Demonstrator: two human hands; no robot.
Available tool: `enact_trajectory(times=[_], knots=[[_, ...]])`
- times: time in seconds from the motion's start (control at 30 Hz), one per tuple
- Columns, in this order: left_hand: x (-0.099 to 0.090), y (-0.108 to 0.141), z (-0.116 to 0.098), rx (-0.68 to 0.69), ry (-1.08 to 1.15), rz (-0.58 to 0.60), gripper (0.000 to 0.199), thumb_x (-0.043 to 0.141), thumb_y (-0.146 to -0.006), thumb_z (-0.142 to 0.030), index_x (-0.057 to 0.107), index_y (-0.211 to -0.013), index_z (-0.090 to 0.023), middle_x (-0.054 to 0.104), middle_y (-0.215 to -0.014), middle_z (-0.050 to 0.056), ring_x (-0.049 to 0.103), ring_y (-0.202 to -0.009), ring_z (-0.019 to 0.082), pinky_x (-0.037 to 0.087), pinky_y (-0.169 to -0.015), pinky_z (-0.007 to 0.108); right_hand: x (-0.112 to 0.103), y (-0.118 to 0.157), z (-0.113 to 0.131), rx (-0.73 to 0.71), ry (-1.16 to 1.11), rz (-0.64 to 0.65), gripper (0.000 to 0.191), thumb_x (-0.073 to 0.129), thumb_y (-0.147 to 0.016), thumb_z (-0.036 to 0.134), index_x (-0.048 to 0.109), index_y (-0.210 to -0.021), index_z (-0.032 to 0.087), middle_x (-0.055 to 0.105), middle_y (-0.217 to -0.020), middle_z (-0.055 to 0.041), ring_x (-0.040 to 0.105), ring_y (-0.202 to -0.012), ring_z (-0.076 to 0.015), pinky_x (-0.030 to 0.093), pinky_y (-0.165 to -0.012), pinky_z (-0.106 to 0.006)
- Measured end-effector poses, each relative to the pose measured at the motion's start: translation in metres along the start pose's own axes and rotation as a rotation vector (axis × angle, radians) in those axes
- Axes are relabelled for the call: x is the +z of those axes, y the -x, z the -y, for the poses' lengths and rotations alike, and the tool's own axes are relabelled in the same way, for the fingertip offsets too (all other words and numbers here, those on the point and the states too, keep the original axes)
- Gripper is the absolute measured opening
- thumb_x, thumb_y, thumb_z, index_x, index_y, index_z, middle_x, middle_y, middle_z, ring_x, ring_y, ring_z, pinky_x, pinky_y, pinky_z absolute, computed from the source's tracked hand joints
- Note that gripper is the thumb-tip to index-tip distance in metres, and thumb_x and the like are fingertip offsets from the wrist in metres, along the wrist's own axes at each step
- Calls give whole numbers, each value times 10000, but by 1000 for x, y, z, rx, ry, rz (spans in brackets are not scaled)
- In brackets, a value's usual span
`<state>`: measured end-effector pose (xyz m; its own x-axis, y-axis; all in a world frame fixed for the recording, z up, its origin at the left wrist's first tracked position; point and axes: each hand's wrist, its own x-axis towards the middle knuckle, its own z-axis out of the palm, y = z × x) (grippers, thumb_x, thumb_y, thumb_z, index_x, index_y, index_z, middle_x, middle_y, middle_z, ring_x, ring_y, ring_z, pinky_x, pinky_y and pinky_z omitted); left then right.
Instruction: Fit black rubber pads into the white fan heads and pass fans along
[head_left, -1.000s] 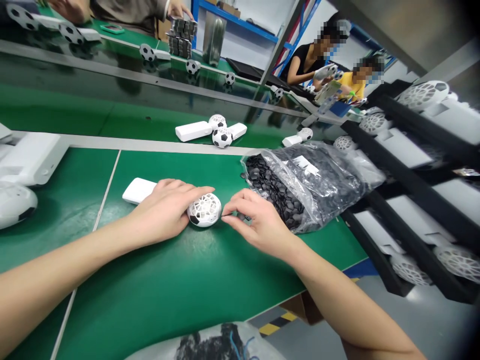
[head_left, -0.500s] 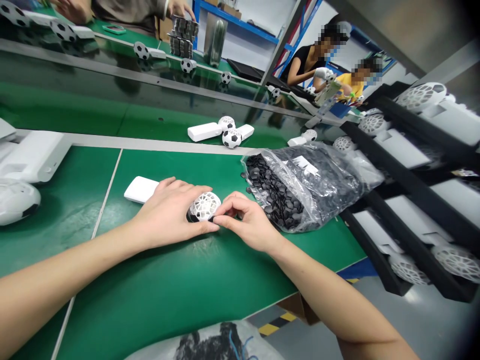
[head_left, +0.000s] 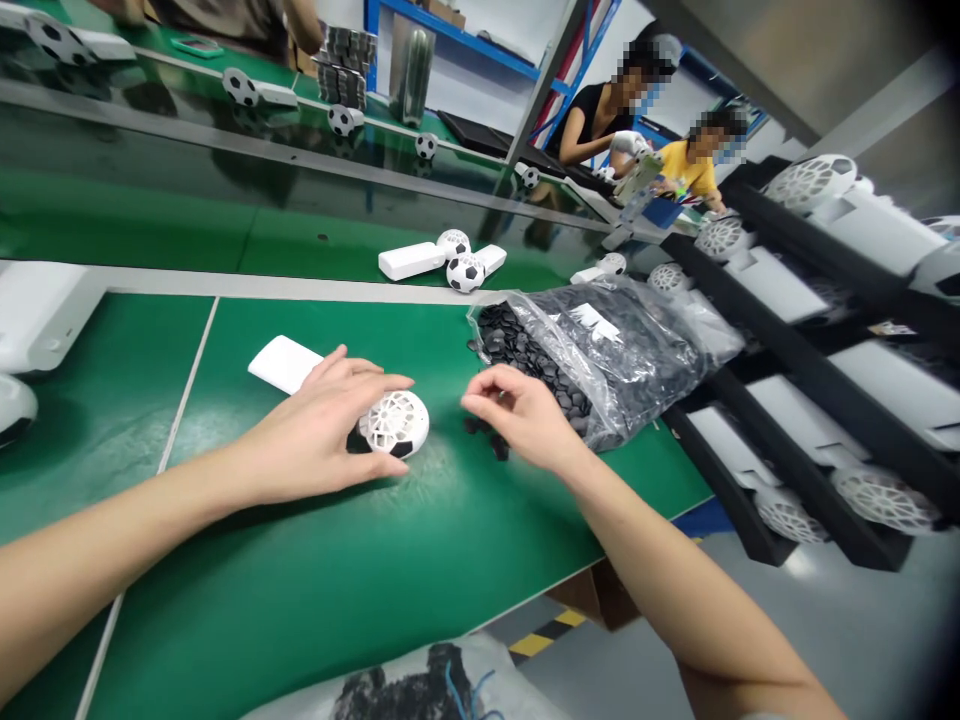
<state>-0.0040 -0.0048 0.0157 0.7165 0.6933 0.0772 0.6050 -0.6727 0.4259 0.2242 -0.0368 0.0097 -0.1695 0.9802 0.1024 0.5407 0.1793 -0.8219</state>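
Observation:
A white device with a lattice, soccer-ball-shaped head (head_left: 394, 424) and a white handle (head_left: 283, 365) lies on the green table. My left hand (head_left: 319, 425) rests over its neck, thumb and fingers around the near side of the head. One black patch shows on the head's lower edge. To the right, apart from the device, my right hand (head_left: 517, 415) has thumb and fingertips pinched together; anything between them is hidden. Loose black pieces (head_left: 498, 445) lie just under that hand, beside a clear bag (head_left: 637, 340) full of black pieces.
Finished-looking ball devices (head_left: 466, 272) lie beyond the table's white edge, with more along the far ledge. Dark racks (head_left: 780, 400) of white devices stand at right. White devices (head_left: 45, 315) lie at left. Several people are beyond the ledge.
My right hand has left the ball head and moved right, to the loose black pieces. The head now shows a black patch at its lower edge. The view has shifted slightly.

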Motion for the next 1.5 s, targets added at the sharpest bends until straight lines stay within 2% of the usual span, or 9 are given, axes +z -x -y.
enact_trajectory(times=[0.07, 0.23, 0.5, 0.63, 0.73, 0.93, 1.1, 1.2, 1.5], knots=[[1, 0, 2, -1, -30, -4, 727, 552, -677, -668, 501, -1203, -168, 569, -1200, 121, 370, -1244, 320, 92, -1098, 543, -11, 5, -5, 23, 219, -48, 50, 628, -778, 230, 617, -749, 192, 558, -769, -1, 509, -661, -120, 429, -647, -269], [3, 5, -2, 27, 4, 20, 565, 538, -776, -507, 451, -1264, -235, 509, -1306, 76, 239, -1330, 315, 78, -1091, 569, -10, 11, -13, 11, 434, 85, 99, 658, -771, 204, 653, -869, 207, 590, -837, -25, 543, -818, -166, 436, -731, -296], [10, 10, -3, -42, 271, 71, 532, 540, -782, -385, 387, -1275, -255, 374, -1410, 59, 81, -1381, 296, 281, -1062, 489, -2, 16, 4, -26, 313, 141, 75, 630, -784, 133, 608, -825, 191, 598, -759, 1, 548, -670, -125, 446, -638, -256], [0, 8, 4, 25, 291, 202, 560, 541, -761, -275, 360, -1291, -282, 288, -1463, 31, 82, -1385, 268, 251, -1083, 463, 0, 22, 20, -208, 212, 130, 123, 567, -829, 113, 630, -868, 212, 646, -843, -9, 587, -803, -138, 468, -746, -274], [-3, 8, 2, 11, 282, 177, 573, 537, -735, -235, 373, -1284, -263, 310, -1452, 45, 92, -1382, 273, 248, -1085, 464, 3, 22, 28, -385, 253, 126, 206, 484, -873, 121, 643, -917, 245, 636, -871, -19, 575, -834, -149, 472, -757, -298], [3, 5, -9, -72, 310, 96, 523, 593, -715, -466, 476, -1164, -225, 411, -1385, 75, 137, -1372, 305, 284, -1064, 484, 12, 8, 29, -606, 299, 241, 249, 425, -893, 121, 624, -965, 251, 648, -907, -28, 568, -861, -162, 458, -785, -326], [9, 7, -11, -36, 337, 27, 285, 532, -769, -352, 505, -1027, -232, 503, -1287, 30, 164, -1375, 227, 272, -1091, 399, 19, -5, 23, -481, 95, 229, 83, 590, -833, 206, 561, -907, 228, 601, -884, -10, 565, -816, -146, 471, -784, -301], [11, 7, -11, -45, 345, 5, 297, 523, -746, -306, 499, -1026, -210, 511, -1263, 62, 174, -1370, 241, 295, -1077, 407, 21, -12, 24, -363, 34, 240, 220, 695, -748, 266, 526, -875, 207, 521, -894, -5, 535, -746, -121, 471, -731, -272], [10, 6, -8, -45, 349, 32, 361, 561, -726, -327, 480, -1064, -227, 460, -1304, 73, 188, -1361, 271, 284, -1066, 454, 2, -1, 7, -105, 216, 142, 200, 680, -753, 298, 550, -863, 193, 550, -864, 1, 522, -691, -110, 428, -641, -247]])
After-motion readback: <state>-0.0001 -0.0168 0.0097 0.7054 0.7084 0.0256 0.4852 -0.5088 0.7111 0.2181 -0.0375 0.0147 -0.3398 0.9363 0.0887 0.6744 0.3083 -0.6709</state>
